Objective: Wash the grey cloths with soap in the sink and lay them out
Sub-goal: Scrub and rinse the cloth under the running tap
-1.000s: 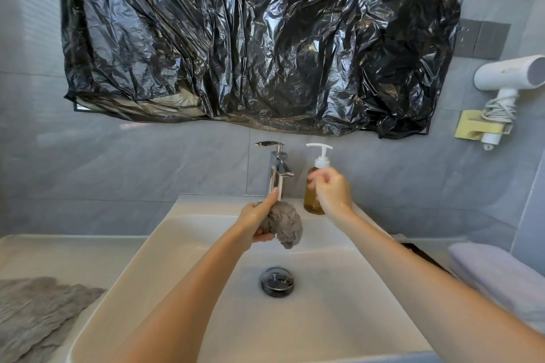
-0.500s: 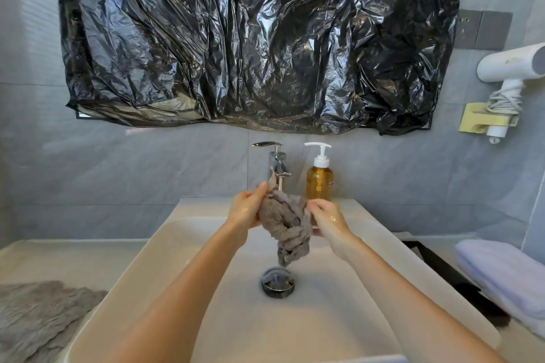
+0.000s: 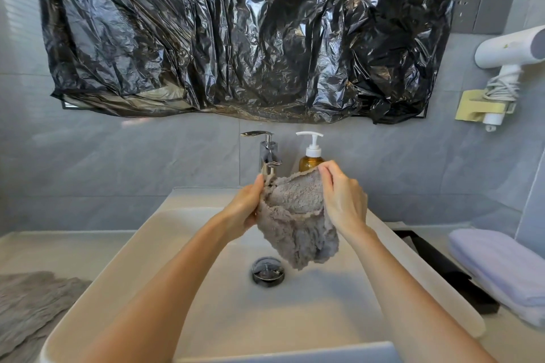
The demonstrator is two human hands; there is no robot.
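Head view: your left hand (image 3: 246, 206) grips the cloth (image 3: 295, 224) by its left edge, fingers curled round it. Your right hand (image 3: 343, 200) pinches its upper right edge. It hangs between them above the sink (image 3: 295, 318), near the drain (image 3: 267, 272), in front of the tap (image 3: 269, 153) and soap bottle (image 3: 309, 160). A second cloth (image 3: 26, 303) lies on the tabletop (image 3: 44, 247), left.

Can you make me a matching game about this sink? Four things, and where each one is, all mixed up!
Things
1. held grey cloth
2. soap bottle
3. hair dryer
4. lilac towel

Places
A. mounted high up, far right
B. folded, lying right of the sink
C. gripped by the left hand and right hand over the sink
D. standing beside the tap

Pairs: 1-C, 2-D, 3-A, 4-B
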